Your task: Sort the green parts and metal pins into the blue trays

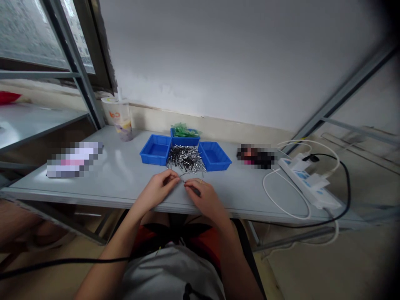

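Note:
A pile of thin metal pieces point(186, 158) lies on the grey table, between two blue trays. The left blue tray point(155, 150) and the right blue tray point(215, 156) look bare inside. Behind the pile, a third blue tray point(185, 138) holds green plastic pieces point(184, 131). Just in front of the pile, my left hand point(161, 187) pinches a thin metal piece point(181, 180) with thumb and forefinger. Close on its right, my right hand point(203, 196) has its fingertips pressed together at the piece's other end; whatever they grip is too small to name.
A plastic drink cup point(123, 121) stands at the back left, and a blurred-out flat object point(75, 160) lies left of it. To the right are a blurred-out dark object point(255, 157), a white power strip point(308, 183) and looping cables. The table point(125, 193) ends just before my body.

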{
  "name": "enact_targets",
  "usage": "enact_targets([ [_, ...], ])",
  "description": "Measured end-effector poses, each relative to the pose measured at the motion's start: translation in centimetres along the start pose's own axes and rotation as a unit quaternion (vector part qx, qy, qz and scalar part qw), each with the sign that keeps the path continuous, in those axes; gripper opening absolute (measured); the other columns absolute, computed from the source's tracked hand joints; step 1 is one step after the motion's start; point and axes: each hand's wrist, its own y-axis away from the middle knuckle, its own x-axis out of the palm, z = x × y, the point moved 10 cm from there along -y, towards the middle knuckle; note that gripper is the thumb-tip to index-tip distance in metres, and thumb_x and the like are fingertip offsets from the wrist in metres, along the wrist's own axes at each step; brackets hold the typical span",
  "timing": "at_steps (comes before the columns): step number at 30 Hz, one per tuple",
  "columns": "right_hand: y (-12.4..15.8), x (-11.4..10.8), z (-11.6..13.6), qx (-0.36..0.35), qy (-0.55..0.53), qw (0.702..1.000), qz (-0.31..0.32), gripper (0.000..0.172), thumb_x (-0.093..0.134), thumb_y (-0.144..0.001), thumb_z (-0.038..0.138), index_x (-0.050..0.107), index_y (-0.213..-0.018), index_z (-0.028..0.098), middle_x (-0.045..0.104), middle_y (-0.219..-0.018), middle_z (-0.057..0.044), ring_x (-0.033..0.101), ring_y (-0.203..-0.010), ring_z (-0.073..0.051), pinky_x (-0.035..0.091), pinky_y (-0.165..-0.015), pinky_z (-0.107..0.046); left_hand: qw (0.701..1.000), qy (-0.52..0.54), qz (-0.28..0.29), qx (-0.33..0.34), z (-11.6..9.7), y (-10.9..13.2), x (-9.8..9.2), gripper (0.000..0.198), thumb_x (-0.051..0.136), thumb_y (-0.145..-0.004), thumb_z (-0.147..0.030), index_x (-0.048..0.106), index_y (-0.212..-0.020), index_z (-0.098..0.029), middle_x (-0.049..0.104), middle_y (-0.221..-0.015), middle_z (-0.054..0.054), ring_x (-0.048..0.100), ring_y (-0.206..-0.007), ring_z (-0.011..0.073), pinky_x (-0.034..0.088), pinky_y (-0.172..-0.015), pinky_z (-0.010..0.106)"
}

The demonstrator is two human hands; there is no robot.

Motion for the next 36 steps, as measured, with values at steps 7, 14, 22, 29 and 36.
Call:
enact_targets([
  [7,0.1,0.4,0.6,-0.008,0.005,0.999,0.034,0.024,0.051,-0.086,0.022,0.061,-0.108,0.02,0.064,-0.113,-0.006,0.056,-0.107,-0.017,0.041,-0.096,-0.034,0.999,0.007,0.032,0.017,-0.4,0.2,0.4,0.022,0.054,-0.084,-0.034,0.066,-0.092,-0.017,0.068,-0.091,0.005,0.061,-0.085,0.0175,0.047,-0.08,0.028],
  [14,0.3,0.6,1.1,-0.025,0.005,0.998,0.05,0.024,0.052,-0.086,0.024,0.061,-0.109,0.021,0.063,-0.113,-0.006,0.056,-0.106,-0.018,0.042,-0.093,-0.035,0.996,-0.026,0.058,0.067,-1.4,0.5,0.9,0.02,0.057,-0.083,-0.03,0.068,-0.097,-0.02,0.068,-0.096,0.006,0.061,-0.09,0.0181,0.047,-0.084,0.029],
  [22,0.4,0.7,1.4,-0.024,-0.032,0.997,0.068,0.02,0.05,-0.087,0.022,0.062,-0.103,0.021,0.065,-0.108,-0.004,0.057,-0.103,-0.016,0.042,-0.091,-0.032,0.998,-0.025,0.055,0.035,-1.0,0.5,1.0,0.019,0.051,-0.086,-0.031,0.064,-0.092,-0.018,0.067,-0.092,0.003,0.06,-0.086,0.016,0.046,-0.078,0.025],
  [29,0.2,-0.1,-0.1,0.054,-0.097,0.994,0.021,0.018,0.049,-0.088,0.025,0.058,-0.103,0.02,0.067,-0.097,-0.003,0.062,-0.088,-0.014,0.046,-0.08,-0.027,0.997,-0.036,0.067,0.032,-0.7,0.5,1.2,0.02,0.05,-0.086,-0.027,0.065,-0.096,-0.019,0.068,-0.096,0.004,0.061,-0.089,0.0171,0.046,-0.082,0.028],
  [36,0.2,-0.4,-0.9,0.068,-0.066,0.996,-0.006,0.017,0.045,-0.09,0.028,0.059,-0.096,0.021,0.067,-0.09,-0.001,0.062,-0.083,-0.014,0.045,-0.076,-0.026,0.996,-0.055,0.051,0.054,-1.2,0.4,0.8,0.021,0.052,-0.086,-0.028,0.068,-0.095,-0.018,0.068,-0.095,0.006,0.061,-0.089,0.0179,0.046,-0.082,0.028],
])
